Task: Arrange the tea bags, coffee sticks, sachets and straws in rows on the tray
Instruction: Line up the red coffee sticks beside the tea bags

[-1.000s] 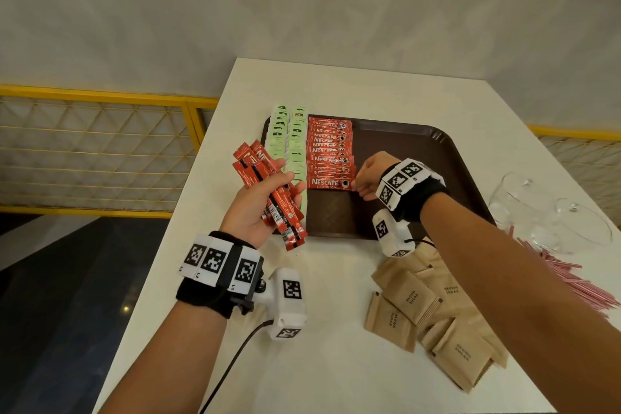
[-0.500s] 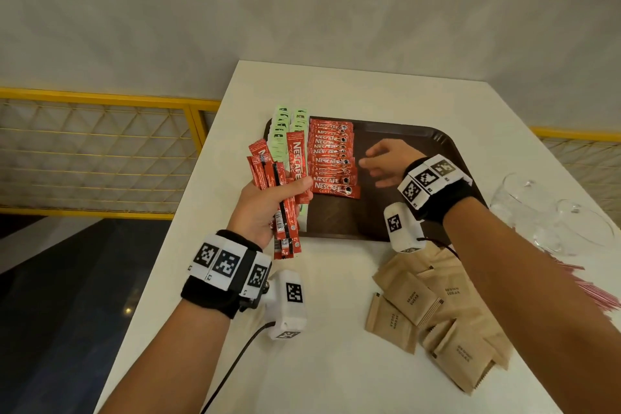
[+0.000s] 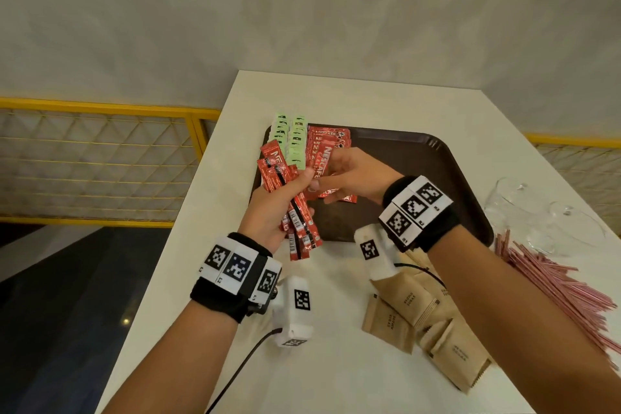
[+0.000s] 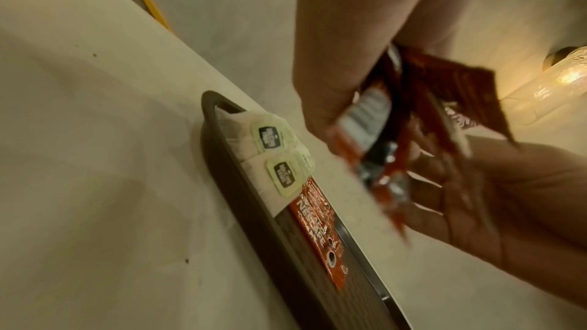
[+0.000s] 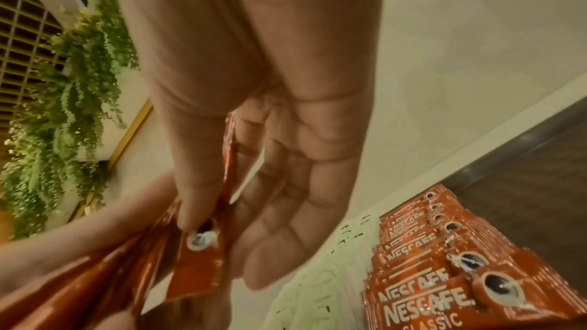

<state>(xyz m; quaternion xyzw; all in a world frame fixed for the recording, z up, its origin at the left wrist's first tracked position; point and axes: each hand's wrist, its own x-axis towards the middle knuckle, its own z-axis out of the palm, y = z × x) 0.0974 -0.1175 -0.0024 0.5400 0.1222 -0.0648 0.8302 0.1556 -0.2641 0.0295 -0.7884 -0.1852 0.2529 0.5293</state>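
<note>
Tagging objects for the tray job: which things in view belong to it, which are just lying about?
Job:
- tray
- tea bags
- coffee stick row
- coffee stick bundle, held in left hand
- single coffee stick, pinched by right hand
- brown sugar sachets
- straws

Lying about:
- glass bowls
- yellow railing
</note>
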